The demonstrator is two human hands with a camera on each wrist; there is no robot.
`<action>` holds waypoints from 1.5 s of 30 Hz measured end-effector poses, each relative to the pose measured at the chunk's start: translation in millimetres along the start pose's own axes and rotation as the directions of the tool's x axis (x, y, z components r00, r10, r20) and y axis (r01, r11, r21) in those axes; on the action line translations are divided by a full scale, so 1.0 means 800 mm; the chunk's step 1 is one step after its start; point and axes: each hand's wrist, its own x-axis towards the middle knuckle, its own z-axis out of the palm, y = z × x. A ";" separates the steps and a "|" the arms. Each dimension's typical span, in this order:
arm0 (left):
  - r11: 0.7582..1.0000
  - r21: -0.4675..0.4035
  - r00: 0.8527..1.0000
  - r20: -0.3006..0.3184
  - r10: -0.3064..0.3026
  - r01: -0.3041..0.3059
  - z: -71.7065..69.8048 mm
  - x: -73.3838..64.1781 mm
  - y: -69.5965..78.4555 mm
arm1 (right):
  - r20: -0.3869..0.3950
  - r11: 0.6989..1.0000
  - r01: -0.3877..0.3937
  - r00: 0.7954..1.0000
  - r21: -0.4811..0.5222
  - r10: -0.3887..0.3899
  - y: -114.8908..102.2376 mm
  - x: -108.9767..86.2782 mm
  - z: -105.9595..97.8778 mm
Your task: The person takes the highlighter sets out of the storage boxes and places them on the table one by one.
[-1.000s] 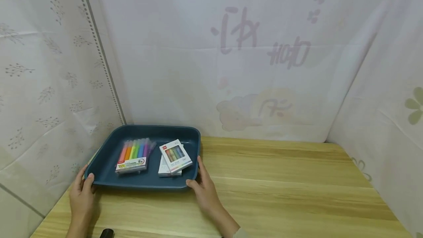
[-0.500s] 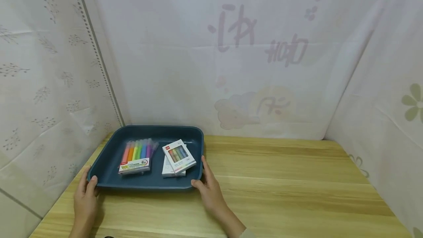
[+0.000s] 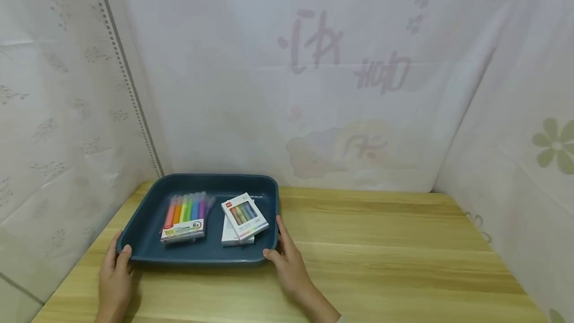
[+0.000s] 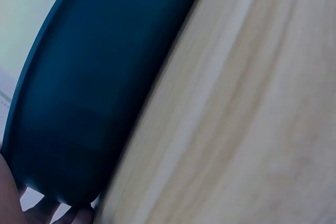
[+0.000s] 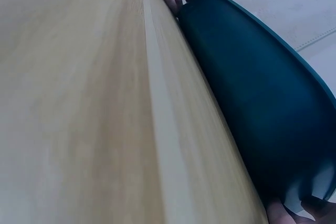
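A dark blue plastic tray (image 3: 197,255) sits at the table's back left. My left hand (image 3: 115,283) grips its near left corner, thumb over the rim. At the near right corner my right hand (image 3: 290,268) holds it the same way. Inside on the left lies a clear pack of several coloured markers (image 3: 184,218). To the right, a white box with a window showing coloured sticks (image 3: 244,216) lies tilted on another white box (image 3: 228,236). Both wrist views show the tray's outer wall (image 4: 100,77) close to the tabletop, with fingertips (image 5: 317,208) at its end.
The wood-grain table (image 3: 403,253) extends to the right of the tray. Pale printed cloth (image 3: 215,79) hangs behind it, close to the tray's far rim. More cloth hangs along the left (image 3: 58,128) and right (image 3: 515,163) sides.
The tray, with both hands on it, has shifted slightly right. A black object at the bottom edge has left the head view, which has also turned a little. Both grips stay the same.
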 end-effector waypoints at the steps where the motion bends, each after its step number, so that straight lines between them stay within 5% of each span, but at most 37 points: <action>1: 1.000 -0.003 1.000 0.004 0.001 -0.001 0.000 0.000 0.001 | -0.006 1.000 0.000 1.000 -0.002 0.000 0.000 0.000 0.000; 7: 0.999 0.033 1.000 0.015 -0.013 0.013 -0.001 0.001 0.001 | 0.000 1.000 0.013 1.000 -0.003 -0.013 0.002 -0.001 -0.001; 26: 0.999 -0.038 1.000 0.023 0.020 -0.020 -0.008 0.001 -0.002 | -0.030 1.000 0.009 1.000 0.018 -0.009 -0.003 -0.004 -0.002; 45: 0.996 -0.085 0.997 0.064 -0.030 0.035 -0.017 0.012 0.001 | -0.062 1.000 -0.010 0.998 0.024 0.012 -0.005 -0.002 0.005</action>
